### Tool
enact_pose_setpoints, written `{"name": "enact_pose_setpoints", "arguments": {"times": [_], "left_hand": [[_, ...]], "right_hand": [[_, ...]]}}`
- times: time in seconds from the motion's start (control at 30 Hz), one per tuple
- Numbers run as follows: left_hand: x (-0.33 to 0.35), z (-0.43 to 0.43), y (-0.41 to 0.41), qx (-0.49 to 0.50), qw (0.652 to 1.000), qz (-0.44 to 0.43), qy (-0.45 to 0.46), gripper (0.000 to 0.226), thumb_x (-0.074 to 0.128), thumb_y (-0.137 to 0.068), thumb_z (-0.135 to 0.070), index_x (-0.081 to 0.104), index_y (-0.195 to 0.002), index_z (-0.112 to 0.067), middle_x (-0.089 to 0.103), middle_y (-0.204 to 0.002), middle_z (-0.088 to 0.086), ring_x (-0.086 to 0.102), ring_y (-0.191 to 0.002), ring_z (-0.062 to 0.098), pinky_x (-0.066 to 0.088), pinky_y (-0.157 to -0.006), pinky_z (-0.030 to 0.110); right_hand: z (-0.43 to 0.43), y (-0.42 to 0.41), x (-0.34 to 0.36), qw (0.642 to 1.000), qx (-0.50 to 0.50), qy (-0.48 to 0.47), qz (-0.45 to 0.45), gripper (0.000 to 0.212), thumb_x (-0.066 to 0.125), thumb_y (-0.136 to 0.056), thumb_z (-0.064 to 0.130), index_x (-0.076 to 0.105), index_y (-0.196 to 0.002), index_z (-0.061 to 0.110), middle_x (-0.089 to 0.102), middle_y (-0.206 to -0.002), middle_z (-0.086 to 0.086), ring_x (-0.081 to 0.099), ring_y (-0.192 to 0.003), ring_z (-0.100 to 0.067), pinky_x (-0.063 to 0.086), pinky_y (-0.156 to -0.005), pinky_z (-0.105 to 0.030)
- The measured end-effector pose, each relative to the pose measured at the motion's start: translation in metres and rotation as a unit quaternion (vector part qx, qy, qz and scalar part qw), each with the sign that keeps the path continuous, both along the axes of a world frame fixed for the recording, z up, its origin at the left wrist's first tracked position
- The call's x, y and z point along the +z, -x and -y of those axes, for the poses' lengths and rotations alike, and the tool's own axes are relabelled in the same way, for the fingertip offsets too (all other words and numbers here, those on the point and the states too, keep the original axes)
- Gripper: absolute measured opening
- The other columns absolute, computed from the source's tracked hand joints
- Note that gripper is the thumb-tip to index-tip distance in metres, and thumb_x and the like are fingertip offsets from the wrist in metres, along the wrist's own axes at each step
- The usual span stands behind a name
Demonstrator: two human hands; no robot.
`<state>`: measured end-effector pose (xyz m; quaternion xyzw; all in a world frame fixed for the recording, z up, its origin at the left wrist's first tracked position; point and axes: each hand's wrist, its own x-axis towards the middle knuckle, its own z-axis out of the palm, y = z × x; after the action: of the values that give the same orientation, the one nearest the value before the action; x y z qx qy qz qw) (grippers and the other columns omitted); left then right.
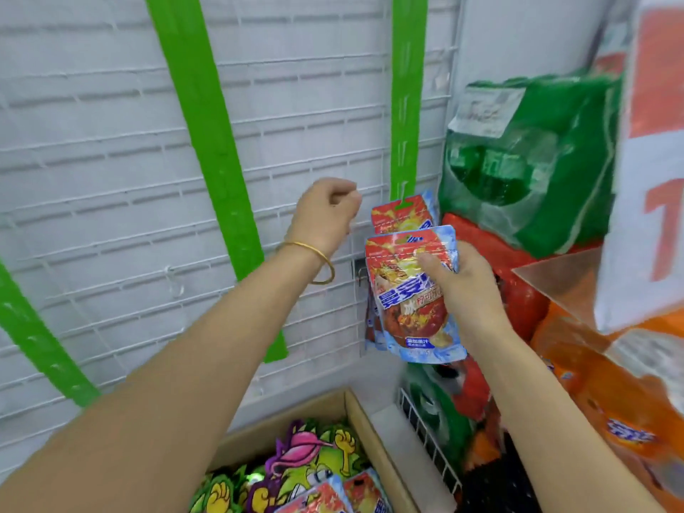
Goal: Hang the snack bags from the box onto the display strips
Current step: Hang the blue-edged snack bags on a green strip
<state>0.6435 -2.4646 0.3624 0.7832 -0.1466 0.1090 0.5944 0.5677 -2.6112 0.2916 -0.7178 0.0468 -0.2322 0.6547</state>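
Green display strip [405,105] on white wire grid [92,161]; one red-and-blue snack bag [401,212] hangs at its lower end. Right hand [466,286] grips a small stack of snack bags [411,301] upright, just below and in front of the hung one, thumb across the top front. Left hand [327,212] is raised beside the strip, fingers curled into a fist, nothing visible in it. Cardboard box [355,431] sits below and holds more bags. Gold bangle [314,253] on left wrist.
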Motion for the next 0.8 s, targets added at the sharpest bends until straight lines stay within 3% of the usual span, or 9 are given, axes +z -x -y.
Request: {"name": "enact_pose_setpoints", "arguments": {"times": [0.1,0.2,0.27,0.37,0.47,0.53,0.63,0.8], "left_hand": [[0.029,0.034,-0.021,0.010,0.999,0.026,-0.038,0.027,0.055,-0.088,-0.016,0.059,-0.111,-0.003,0.064,-0.108,0.018,0.062,-0.100,0.029,0.051,-0.091,0.044],[0.042,0.050,-0.031,-0.002,0.998,0.029,-0.055,0.022,0.059,-0.083,-0.026,0.063,-0.091,-0.006,0.065,-0.100,0.024,0.064,-0.093,0.032,0.052,-0.087,0.049],[0.048,0.058,-0.035,0.001,0.997,0.031,-0.067,0.027,0.057,-0.076,-0.036,0.061,-0.072,-0.010,0.065,-0.087,0.027,0.065,-0.084,0.035,0.053,-0.083,0.050],[0.056,0.063,-0.036,0.011,0.997,0.008,-0.077,0.034,0.055,-0.088,-0.033,0.067,-0.083,-0.002,0.064,-0.083,0.021,0.061,-0.076,0.028,0.050,-0.079,0.037],[0.062,0.064,-0.036,0.013,0.995,0.000,-0.095,0.028,0.051,-0.090,-0.030,0.057,-0.071,-0.011,0.054,-0.076,0.013,0.050,-0.068,0.021,0.038,-0.063,0.026],[0.064,0.064,-0.036,0.013,0.995,-0.012,-0.094,0.031,0.051,-0.090,-0.029,0.048,-0.063,-0.015,0.053,-0.069,0.008,0.048,-0.060,0.021,0.036,-0.054,0.023],[0.063,0.064,-0.034,0.008,0.997,-0.053,-0.060,0.029,0.054,-0.087,-0.030,0.051,-0.062,-0.016,0.055,-0.064,0.003,0.051,-0.059,0.019,0.041,-0.062,0.027],[0.065,0.063,-0.032,0.005,0.996,-0.073,-0.045,0.025,0.055,-0.086,-0.030,0.053,-0.064,-0.018,0.056,-0.063,0.000,0.053,-0.058,0.016,0.045,-0.067,0.030]], "right_hand": [[0.016,-0.018,0.019,0.997,-0.053,0.008,0.047,0.011,0.060,-0.087,0.013,0.057,-0.097,0.015,0.064,-0.092,0.000,0.062,-0.088,-0.019,0.048,-0.080,-0.034],[0.013,-0.027,0.036,0.990,-0.081,0.031,0.109,0.026,0.064,-0.084,0.008,0.049,-0.101,0.021,0.060,-0.090,0.007,0.060,-0.085,-0.014,0.046,-0.075,-0.024],[0.012,-0.032,0.045,0.983,-0.085,0.051,0.157,0.040,0.065,-0.081,0.004,0.041,-0.106,0.025,0.057,-0.092,0.010,0.057,-0.081,0.002,0.044,-0.073,-0.013],[0.013,-0.044,0.057,0.971,-0.102,0.099,0.194,0.039,0.064,-0.080,0.003,0.042,-0.101,0.027,0.049,-0.091,0.018,0.049,-0.080,0.006,0.035,-0.071,-0.001],[0.016,-0.057,0.064,0.964,-0.113,0.140,0.196,0.022,0.061,-0.083,0.004,0.059,-0.097,0.020,0.056,-0.099,0.002,0.047,-0.083,0.002,0.030,-0.077,0.003],[0.016,-0.063,0.068,0.964,-0.114,0.148,0.191,0.020,0.058,-0.085,0.003,0.064,-0.099,0.015,0.055,-0.104,-0.005,0.045,-0.083,0.008,0.029,-0.077,0.005],[0.015,-0.069,0.074,0.961,-0.131,0.156,0.189,0.023,0.055,-0.087,0.003,0.066,-0.104,0.013,0.053,-0.109,-0.008,0.044,-0.086,0.000,0.027,-0.076,0.006],[0.012,-0.072,0.079,0.953,-0.152,0.181,0.192,0.025,0.055,-0.087,0.002,0.065,-0.108,0.011,0.051,-0.111,-0.009,0.051,-0.094,-0.011,0.030,-0.080,-0.009]]}}
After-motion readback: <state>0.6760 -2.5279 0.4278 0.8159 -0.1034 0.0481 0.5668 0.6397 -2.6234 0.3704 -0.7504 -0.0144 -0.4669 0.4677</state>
